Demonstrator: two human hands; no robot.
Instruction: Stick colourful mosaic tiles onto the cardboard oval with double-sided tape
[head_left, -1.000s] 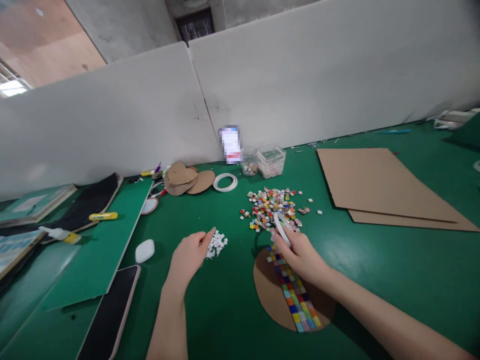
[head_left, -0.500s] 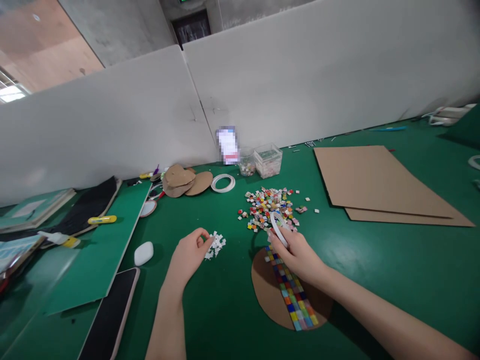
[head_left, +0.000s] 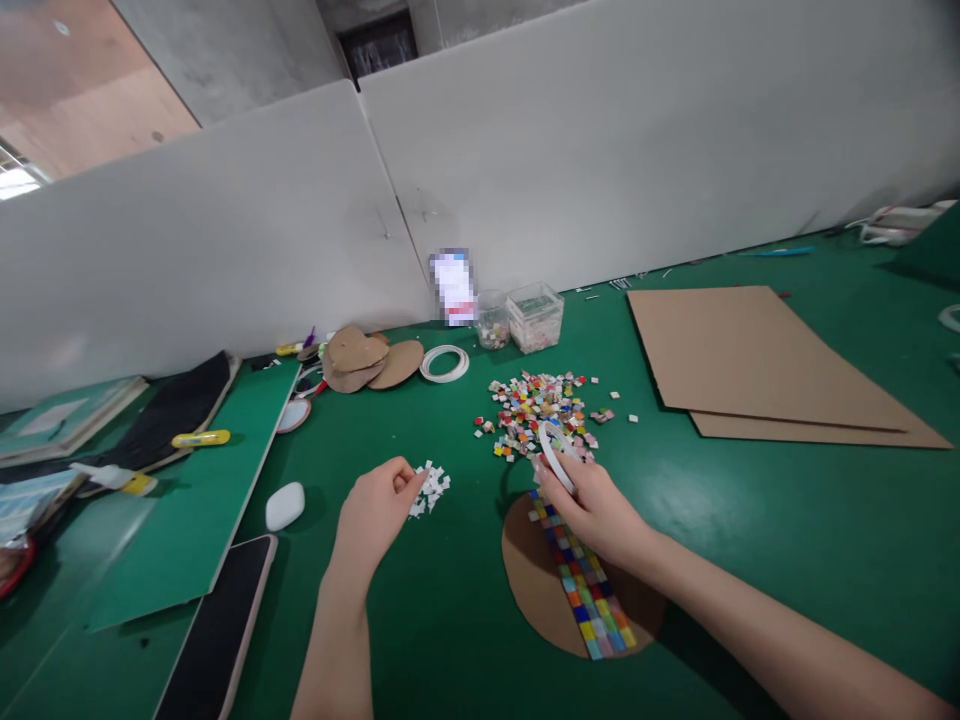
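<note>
Green tabletop [head_left: 427, 620] meets grey panels [head_left: 637, 150]; right fingers [head_left: 556, 494] grip a white ring [head_left: 549, 448]; whether left fingers [head_left: 409, 489] grip is unclear.

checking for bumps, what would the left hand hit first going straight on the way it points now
The left hand would likely meet the small white pieces first; they lie right by its thumb and forefinger, though depth is unclear and it may be touching them.

In front of me, my green table [head_left: 442, 630] is carrying a cardboard disc [head_left: 532, 590], white chips [head_left: 431, 488], a coloured tile heap [head_left: 536, 402], white rings [head_left: 445, 378], a white case [head_left: 285, 506] and large cardboard sheets [head_left: 750, 350].
</note>
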